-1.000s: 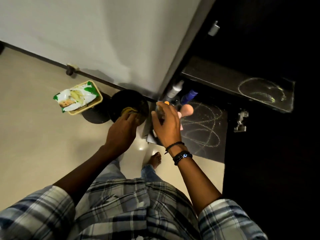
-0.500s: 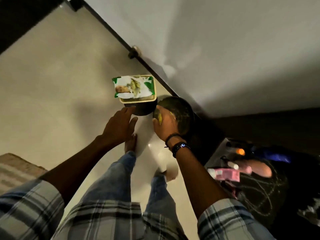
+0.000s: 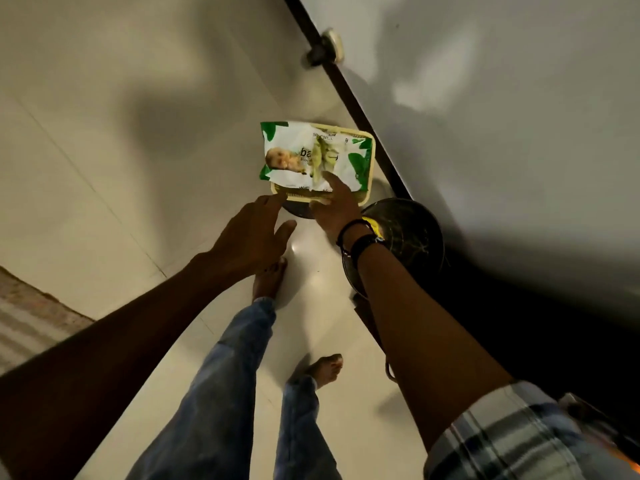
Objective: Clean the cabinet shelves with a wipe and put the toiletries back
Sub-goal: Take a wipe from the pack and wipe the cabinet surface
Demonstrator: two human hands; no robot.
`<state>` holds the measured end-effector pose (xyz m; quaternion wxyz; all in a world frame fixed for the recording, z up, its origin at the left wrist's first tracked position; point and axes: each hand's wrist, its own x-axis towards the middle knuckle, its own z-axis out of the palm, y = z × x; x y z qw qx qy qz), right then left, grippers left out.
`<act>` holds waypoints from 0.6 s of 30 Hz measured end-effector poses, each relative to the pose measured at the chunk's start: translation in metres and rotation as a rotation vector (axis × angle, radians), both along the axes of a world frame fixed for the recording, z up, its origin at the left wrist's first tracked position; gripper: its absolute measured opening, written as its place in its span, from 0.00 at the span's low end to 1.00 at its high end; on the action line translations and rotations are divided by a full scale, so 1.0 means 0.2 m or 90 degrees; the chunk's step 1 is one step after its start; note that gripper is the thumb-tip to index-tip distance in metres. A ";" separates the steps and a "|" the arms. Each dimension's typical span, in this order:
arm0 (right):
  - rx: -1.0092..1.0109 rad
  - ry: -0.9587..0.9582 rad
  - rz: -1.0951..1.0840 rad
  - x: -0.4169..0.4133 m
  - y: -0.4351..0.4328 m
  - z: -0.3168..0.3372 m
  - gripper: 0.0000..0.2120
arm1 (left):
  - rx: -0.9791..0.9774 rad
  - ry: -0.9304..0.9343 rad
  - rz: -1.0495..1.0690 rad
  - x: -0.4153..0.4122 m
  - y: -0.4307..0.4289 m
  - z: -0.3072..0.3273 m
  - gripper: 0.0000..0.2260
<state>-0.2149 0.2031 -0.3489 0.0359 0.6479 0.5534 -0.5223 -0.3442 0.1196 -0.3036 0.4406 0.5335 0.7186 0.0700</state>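
Presently: wipe pack, white and green, lies flat on top of a pale yellow tub, and the tub sits on a dark round base on the tiled floor.

Right hand: forefinger straight, its tip resting on the near edge of the wipe pack. The other fingers are hidden behind the back of the hand, so I cannot tell whether it has a grip on the pack. Dark bracelets on that wrist.

Left hand: fingers spread and nearly straight, holding nothing. Its fingertips are just short of the tub's corner, below and left of the wipe pack.

Dark round bowl: on the floor just right of and below the wipe pack, against the white wall.

Door stopper: on the dark skirting, well above the wipe pack.

Two bare feet and jeans legs are below the wipe pack.
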 end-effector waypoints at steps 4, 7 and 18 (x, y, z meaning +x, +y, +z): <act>-0.020 -0.007 -0.006 -0.06 0.13 -0.15 0.29 | -0.039 -0.005 0.000 -0.01 -0.02 -0.14 0.24; -0.041 0.005 -0.029 -0.11 0.19 -0.24 0.30 | -0.053 -0.005 -0.005 -0.02 -0.03 -0.20 0.24; 0.025 0.068 -0.272 -0.02 0.16 -0.16 0.19 | -0.070 -0.018 -0.002 0.00 -0.02 -0.19 0.24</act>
